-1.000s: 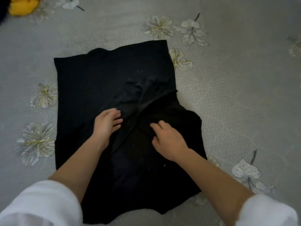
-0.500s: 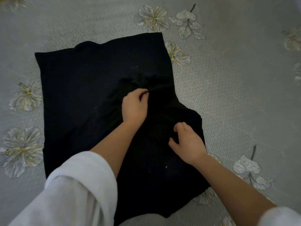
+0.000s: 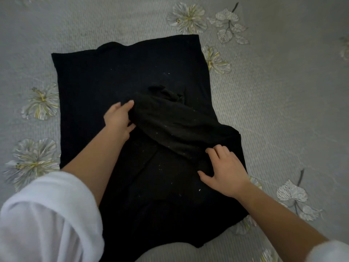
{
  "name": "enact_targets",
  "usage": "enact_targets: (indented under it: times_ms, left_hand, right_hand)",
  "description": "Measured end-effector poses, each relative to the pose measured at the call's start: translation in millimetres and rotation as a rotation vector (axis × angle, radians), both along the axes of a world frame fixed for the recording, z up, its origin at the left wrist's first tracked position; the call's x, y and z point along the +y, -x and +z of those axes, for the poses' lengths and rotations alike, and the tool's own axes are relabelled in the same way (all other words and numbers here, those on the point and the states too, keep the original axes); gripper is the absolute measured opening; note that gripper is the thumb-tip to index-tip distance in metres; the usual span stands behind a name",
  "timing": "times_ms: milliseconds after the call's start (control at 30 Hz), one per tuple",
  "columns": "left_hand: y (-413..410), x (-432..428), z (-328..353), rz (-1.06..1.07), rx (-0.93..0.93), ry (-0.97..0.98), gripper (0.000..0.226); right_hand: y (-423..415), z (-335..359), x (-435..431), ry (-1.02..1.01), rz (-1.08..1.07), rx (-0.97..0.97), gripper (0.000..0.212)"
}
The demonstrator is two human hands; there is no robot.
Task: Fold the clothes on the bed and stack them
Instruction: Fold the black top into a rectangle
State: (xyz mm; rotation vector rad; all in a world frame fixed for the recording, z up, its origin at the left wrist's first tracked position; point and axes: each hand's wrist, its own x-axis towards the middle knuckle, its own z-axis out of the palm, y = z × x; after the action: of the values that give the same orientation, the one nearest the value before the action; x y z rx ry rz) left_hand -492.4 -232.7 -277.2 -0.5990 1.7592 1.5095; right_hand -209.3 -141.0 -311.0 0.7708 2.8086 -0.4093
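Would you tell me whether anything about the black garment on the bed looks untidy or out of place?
The black garment lies mostly flat, but its folded sleeve sits bunched diagonally across the middle, crumpled at its far end. The left hand grips it and the right hand presses beside it. Lint specks dot the fabric.

My left hand (image 3: pixel 119 120) reaches farther forward than my right, fingers and thumb curled round a fold of the black garment (image 3: pixel 90 82). My right hand (image 3: pixel 225 173) lies palm down on it, fingers spread. Both forearms are bare.
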Motion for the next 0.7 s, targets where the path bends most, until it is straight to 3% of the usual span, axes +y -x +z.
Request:
enact_targets:
  times_ms: [133,233,333,567,700]
  left_hand:
    - [12,12,15,-0.03,0.198,-0.073,0.012]
    - [26,9,24,-0.005,0.302,-0.174,0.014]
    - [41,-5,17,0.024,0.328,-0.148,0.011]
    - [35,-40,-12,-0.035,0.135,0.05,0.073]
    - [15,-55,-11,-0.267,0.497,0.286,0.079]
  right_hand:
    - [-8,4,-2,-0.017,0.024,0.024,0.046]
    - [-13,8,-6,0.017,0.001,0.1,0.037]
    - [-12,8,-17,0.105,0.017,0.182,0.035]
    - [-8,3,-30,0.203,0.089,0.092,0.014]
    - [-13,9,-34,0.151,0.156,0.169,0.019]
